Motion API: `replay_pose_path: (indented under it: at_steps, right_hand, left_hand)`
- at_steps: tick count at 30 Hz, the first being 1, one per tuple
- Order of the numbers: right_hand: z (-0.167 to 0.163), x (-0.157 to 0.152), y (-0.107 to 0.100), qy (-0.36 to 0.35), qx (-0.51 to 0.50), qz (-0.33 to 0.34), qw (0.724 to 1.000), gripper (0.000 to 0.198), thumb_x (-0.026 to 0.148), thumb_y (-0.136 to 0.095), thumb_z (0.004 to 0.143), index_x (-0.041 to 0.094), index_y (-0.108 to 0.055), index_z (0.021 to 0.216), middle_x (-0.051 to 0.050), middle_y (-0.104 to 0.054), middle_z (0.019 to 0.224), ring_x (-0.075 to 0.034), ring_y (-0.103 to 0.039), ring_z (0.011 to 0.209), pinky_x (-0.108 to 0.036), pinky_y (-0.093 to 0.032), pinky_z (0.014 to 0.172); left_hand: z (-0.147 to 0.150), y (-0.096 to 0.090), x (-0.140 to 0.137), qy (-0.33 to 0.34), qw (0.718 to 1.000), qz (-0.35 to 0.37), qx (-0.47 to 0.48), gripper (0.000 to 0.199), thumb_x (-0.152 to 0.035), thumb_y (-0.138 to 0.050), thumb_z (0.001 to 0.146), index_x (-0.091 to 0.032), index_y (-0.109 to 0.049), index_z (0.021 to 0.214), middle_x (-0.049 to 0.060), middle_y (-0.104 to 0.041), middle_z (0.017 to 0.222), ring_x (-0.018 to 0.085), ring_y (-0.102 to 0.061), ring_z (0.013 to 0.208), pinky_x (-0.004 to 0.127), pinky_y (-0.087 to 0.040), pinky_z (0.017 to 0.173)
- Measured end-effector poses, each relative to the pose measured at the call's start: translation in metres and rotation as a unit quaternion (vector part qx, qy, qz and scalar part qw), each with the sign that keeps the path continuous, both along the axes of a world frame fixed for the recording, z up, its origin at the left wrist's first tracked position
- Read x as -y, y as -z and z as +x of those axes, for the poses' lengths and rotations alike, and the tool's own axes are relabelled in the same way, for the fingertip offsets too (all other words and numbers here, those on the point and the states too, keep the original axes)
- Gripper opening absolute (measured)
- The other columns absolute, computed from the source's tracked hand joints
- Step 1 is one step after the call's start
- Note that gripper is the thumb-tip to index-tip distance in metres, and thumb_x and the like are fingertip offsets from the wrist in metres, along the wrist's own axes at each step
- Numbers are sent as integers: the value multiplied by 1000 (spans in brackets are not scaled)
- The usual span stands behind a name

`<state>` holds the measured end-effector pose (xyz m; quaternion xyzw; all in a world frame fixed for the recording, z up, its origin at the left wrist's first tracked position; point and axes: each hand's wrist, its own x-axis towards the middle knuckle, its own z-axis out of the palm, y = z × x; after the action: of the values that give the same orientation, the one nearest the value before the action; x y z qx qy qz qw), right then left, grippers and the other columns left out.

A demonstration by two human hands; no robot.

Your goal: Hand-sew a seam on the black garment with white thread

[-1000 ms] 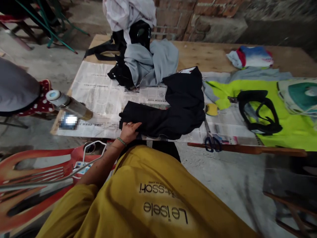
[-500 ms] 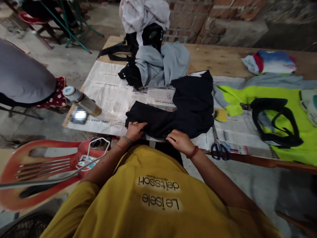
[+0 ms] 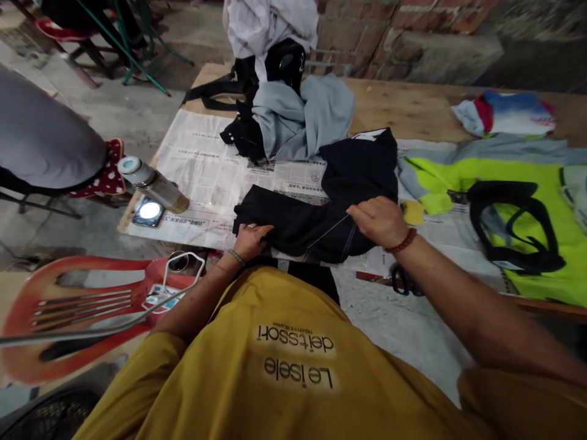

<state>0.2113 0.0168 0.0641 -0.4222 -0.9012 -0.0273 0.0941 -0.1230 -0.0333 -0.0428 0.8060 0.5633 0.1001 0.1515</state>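
Observation:
A dark navy garment (image 3: 288,217) lies at the table's front edge, one part bending away toward the back. My left hand (image 3: 250,242) pinches its near edge at the left, thumb on top of the cloth. A pale thread (image 3: 328,231) runs taut from the garment's near edge up to my right hand (image 3: 380,221), whose fingers are closed on it above the cloth. Whether a needle is in those fingers cannot be seen. Below my right wrist, the dark blue handles of scissors (image 3: 404,281) show, partly hidden by the forearm.
A clear bottle (image 3: 158,186) and a lit phone (image 3: 148,211) stand on newspaper (image 3: 192,146) at left. Grey cloth (image 3: 305,116) and a black bag lie behind; a yellow-green garment (image 3: 541,214) with a black strap is at right. A red chair (image 3: 92,263) and a seated person are leftward.
My right hand has moved up and to the right from the garment's edge, drawing the thread out taut. My left hand stays on the cloth.

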Motion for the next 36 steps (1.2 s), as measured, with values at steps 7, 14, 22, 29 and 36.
replay_pose_path:
  at_steps: [7,14,22,29,36]
  right_hand:
    - [47,-60,-47,131,-19,-7,991,32,40,-40,91,23,-58,72,-8,-53,71,-21,-49,95,-40,-32,91]
    - [42,-67,-48,132,7,7,991,43,47,-55,81,14,-59,109,-16,-56,105,-24,-49,100,-40,-37,88]
    - [38,-5,-41,167,-171,-205,949,41,46,-46,86,17,-62,109,-10,-62,87,-17,-57,71,-33,-44,70]
    - [65,4,0,164,-155,-322,919,47,49,-66,64,21,-66,103,-4,-61,78,-16,-57,65,-31,-49,61]
    - [136,8,-28,208,-266,-399,852,40,43,-68,68,22,-68,103,-11,-64,87,-16,-61,72,-31,-48,62]
  left_hand:
    - [0,2,0,2,1000,6,-7,44,-22,-55,76,-25,-57,119,6,-70,103,25,-59,98,39,-34,85]
    - [2,-10,2,18,999,-12,-23,47,-23,-57,75,-24,-55,122,7,-67,109,26,-57,100,40,-33,86]
    - [9,-48,23,95,995,-24,-29,68,-41,-69,68,-29,-46,130,10,-47,132,32,-43,114,44,-31,90]
    - [43,-51,30,144,989,42,15,53,-42,-61,77,-23,-50,125,11,-52,129,30,-44,114,47,-26,96]
    - [55,-37,30,161,985,57,17,34,-40,-47,88,-24,-56,117,9,-63,112,24,-53,99,46,-25,94]
